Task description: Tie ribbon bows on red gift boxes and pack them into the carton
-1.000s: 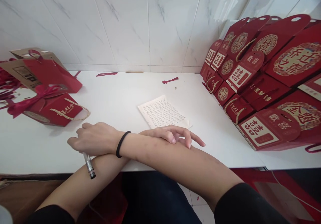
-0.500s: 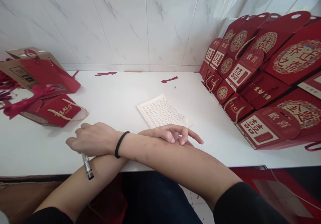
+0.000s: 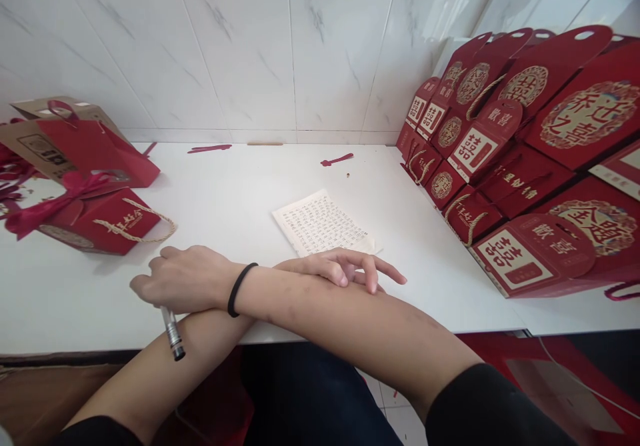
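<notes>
My forearms are crossed at the front of the white table (image 3: 230,193), the right one on top. At the left, my right hand (image 3: 185,276) is closed around a pen (image 3: 173,334) with a clear barrel and dark end, which sticks out below the fist. A black band circles that wrist. My left hand (image 3: 350,267) lies at the right, behind my right forearm, its fingers apart and some fingertips touching the skin. It holds nothing. Just beyond it lies a sheet of paper (image 3: 325,223) covered in rows of handwriting.
Stacked red gift boxes (image 3: 500,139) line the right side. At the left stand a ribboned red box (image 3: 120,216) with a rope handle and a brown-and-red box (image 3: 95,146). Dark-red ribbon pieces (image 3: 337,159) lie toward the tiled wall (image 3: 240,46).
One finger of my left hand has shifted slightly downward on my right forearm. My right hand keeps its hold on the pen, and the boxes and paper stay in place.
</notes>
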